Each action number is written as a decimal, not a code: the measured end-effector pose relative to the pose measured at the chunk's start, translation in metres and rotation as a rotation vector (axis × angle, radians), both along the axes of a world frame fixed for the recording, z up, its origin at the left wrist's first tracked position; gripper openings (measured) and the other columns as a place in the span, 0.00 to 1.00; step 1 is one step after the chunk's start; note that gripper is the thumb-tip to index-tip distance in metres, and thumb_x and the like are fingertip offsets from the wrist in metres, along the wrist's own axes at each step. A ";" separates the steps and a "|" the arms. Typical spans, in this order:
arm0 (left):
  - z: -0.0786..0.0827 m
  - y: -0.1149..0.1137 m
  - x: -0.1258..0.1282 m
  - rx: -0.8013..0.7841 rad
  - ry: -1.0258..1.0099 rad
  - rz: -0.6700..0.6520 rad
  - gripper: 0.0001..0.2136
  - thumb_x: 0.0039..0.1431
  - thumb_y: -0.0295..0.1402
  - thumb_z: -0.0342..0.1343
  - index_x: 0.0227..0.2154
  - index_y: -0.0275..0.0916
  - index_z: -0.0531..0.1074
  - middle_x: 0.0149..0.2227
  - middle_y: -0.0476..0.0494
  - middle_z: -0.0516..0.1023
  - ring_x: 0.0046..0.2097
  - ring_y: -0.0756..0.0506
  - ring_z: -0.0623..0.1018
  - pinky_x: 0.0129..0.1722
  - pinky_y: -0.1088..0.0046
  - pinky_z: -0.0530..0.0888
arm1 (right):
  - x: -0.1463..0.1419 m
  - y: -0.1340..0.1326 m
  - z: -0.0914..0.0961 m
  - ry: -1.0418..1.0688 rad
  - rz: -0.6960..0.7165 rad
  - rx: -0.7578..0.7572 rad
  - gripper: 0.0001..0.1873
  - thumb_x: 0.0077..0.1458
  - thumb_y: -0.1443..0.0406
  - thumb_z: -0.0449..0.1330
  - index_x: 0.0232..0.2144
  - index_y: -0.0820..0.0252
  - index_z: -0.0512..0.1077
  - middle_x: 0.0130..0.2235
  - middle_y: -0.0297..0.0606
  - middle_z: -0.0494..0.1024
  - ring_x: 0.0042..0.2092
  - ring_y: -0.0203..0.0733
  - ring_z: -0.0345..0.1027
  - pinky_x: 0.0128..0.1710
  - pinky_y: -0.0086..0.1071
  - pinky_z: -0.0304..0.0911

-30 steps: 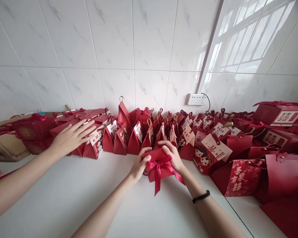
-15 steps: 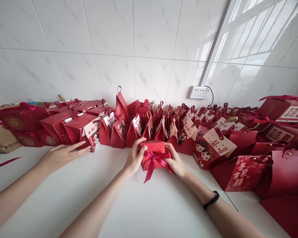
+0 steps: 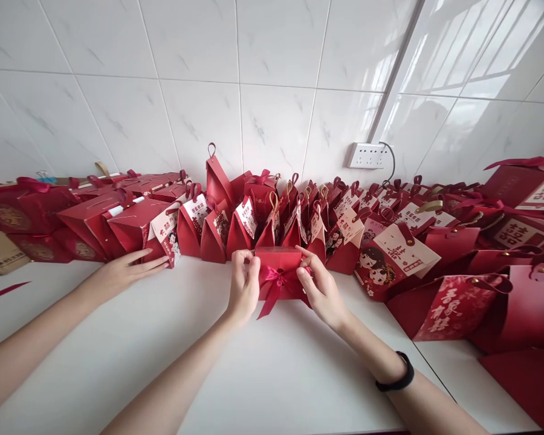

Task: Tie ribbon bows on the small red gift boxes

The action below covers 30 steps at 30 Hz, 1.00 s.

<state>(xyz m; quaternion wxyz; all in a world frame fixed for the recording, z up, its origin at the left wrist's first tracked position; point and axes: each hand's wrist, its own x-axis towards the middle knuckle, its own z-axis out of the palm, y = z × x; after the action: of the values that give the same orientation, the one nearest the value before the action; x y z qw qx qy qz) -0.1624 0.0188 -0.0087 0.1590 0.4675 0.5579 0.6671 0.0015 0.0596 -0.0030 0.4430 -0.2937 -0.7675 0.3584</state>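
A small red gift box [image 3: 278, 258] with a dark pink satin ribbon bow [image 3: 276, 278] on its front is on the white table, just before the row of bags. Gripping its left side is my left hand [image 3: 243, 287], fingers curled at the edge. My right hand [image 3: 323, 293], below a black wristband [image 3: 396, 371], holds the right side with the thumb near the front and a finger on the top corner. Part of the ribbon is hidden by that hand. Another person's hand [image 3: 127, 272] rests at left against a red box with a printed flap.
Red gift bags [image 3: 214, 235] with loop handles stand packed along the tiled wall. More boxes and bags [image 3: 521, 241] are stacked at right. A power strip [image 3: 367, 156] is on the wall. A loose ribbon strip [image 3: 4, 292] lies on the white table [image 3: 263, 374] at left.
My right hand has shifted from the ribbon tail to the box's right corner. My left thumb has drawn back from the bow to the edge. The view has shifted slightly.
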 end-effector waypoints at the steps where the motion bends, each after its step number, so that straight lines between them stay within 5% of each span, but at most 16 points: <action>1: 0.000 -0.001 0.000 0.035 0.024 -0.026 0.14 0.57 0.49 0.46 0.31 0.42 0.59 0.36 0.46 0.67 0.41 0.45 0.71 0.43 0.66 0.69 | -0.001 0.001 0.000 0.011 -0.014 -0.014 0.15 0.61 0.53 0.47 0.30 0.57 0.59 0.58 0.46 0.62 0.55 0.48 0.61 0.42 0.37 0.64; 5: -0.002 -0.001 -0.003 0.187 0.222 -0.172 0.16 0.53 0.44 0.54 0.40 0.42 0.60 0.48 0.40 0.64 0.51 0.41 0.69 0.47 0.62 0.70 | -0.002 0.006 -0.003 0.089 -0.046 -0.034 0.14 0.60 0.55 0.51 0.28 0.57 0.58 0.58 0.47 0.63 0.52 0.47 0.64 0.42 0.36 0.64; 8: -0.001 -0.001 -0.003 0.180 0.367 -0.107 0.17 0.54 0.38 0.55 0.45 0.43 0.61 0.47 0.40 0.64 0.51 0.42 0.69 0.48 0.62 0.70 | -0.002 0.008 -0.005 0.119 -0.049 -0.030 0.13 0.59 0.56 0.52 0.28 0.58 0.59 0.57 0.47 0.63 0.52 0.46 0.65 0.44 0.36 0.64; 14: 0.001 -0.002 0.001 0.170 0.457 -0.009 0.03 0.59 0.34 0.52 0.34 0.41 0.65 0.45 0.42 0.65 0.50 0.44 0.70 0.45 0.66 0.71 | -0.001 0.007 -0.004 0.123 -0.055 -0.036 0.14 0.59 0.55 0.52 0.28 0.58 0.59 0.57 0.47 0.64 0.51 0.46 0.66 0.43 0.36 0.63; 30: -0.002 -0.001 0.003 0.179 0.463 -0.010 0.07 0.62 0.30 0.45 0.27 0.41 0.58 0.48 0.39 0.67 0.53 0.45 0.69 0.47 0.68 0.69 | -0.003 0.007 0.005 0.268 -0.033 -0.220 0.21 0.53 0.48 0.57 0.24 0.59 0.61 0.57 0.49 0.65 0.57 0.50 0.59 0.52 0.42 0.58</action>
<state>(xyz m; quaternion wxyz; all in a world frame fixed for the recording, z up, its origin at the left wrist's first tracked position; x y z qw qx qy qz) -0.1598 0.0176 -0.0110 -0.0117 0.6228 0.5159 0.5880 -0.0019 0.0663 0.0019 0.5125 -0.3024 -0.6528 0.4688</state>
